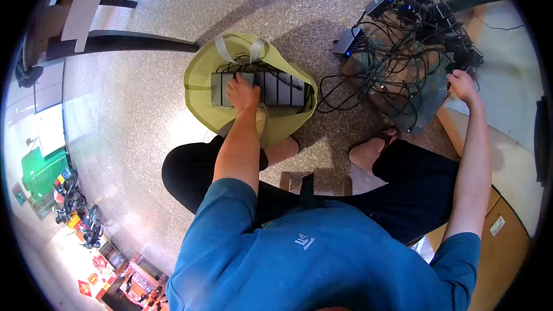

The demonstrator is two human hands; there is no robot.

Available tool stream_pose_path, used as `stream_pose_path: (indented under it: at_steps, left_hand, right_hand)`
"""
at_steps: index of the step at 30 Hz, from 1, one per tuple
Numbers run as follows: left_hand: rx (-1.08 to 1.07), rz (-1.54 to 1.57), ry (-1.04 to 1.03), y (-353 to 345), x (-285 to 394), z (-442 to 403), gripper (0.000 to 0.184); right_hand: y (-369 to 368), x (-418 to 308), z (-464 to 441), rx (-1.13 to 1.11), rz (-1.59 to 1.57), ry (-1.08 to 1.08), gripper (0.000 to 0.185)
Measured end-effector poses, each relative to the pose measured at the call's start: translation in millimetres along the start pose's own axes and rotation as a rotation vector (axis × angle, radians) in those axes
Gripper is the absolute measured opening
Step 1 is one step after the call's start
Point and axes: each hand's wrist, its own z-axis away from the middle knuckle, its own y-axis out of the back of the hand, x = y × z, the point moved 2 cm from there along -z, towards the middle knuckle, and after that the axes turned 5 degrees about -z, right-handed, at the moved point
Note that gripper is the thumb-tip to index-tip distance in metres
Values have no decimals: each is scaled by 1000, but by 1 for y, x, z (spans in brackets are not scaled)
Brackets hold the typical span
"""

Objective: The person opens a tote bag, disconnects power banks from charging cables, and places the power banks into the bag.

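Observation:
A yellow-green tote bag [197,87] stands wide with its mouth up on the floor. Inside it, a row of flat grey boxes [282,93] sits side by side, with black cables along the far side. My left hand [245,93] reaches into the bag, its fingers curled over a grey box [246,77] near the row's left part. Off to the right, my right hand [462,85] is closed at the edge of a tangled pile of black cables [397,63]; what its fingers pinch is hidden. Several small boxes with blue lights [349,41] lie among these cables.
Cardboard [501,224] and a pale panel [507,63] flank my right side. A dark furniture leg [132,40] reaches toward the bag from the left. My feet [368,152] rest between bag and cables. Clear plastic [423,106] lies under the pile.

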Motion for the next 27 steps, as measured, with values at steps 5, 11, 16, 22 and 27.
stream_pose_path:
  at_steps: [5, 11, 16, 22, 27]
  left_hand:
    - [26, -22, 184, 1, -12, -5, 60]
    - [-196, 43, 293, 2, -15, -11, 57]
    - [-164, 136, 343, 1, -14, -9, 54]
    - [-299, 256, 280, -4, -4, -3, 38]
    - [-475, 539, 134, -72, 34, 6, 38]
  right_hand:
    - [4, -11, 10, 9, -37, -33, 32]
    - [11, -3, 14, 46, 57, 5, 32]
    - [9, 4, 14, 62, 77, -2, 33]
    - [11, 7, 17, 69, 12, -36, 33]
    - [16, 17, 14, 82, 19, -66, 31]
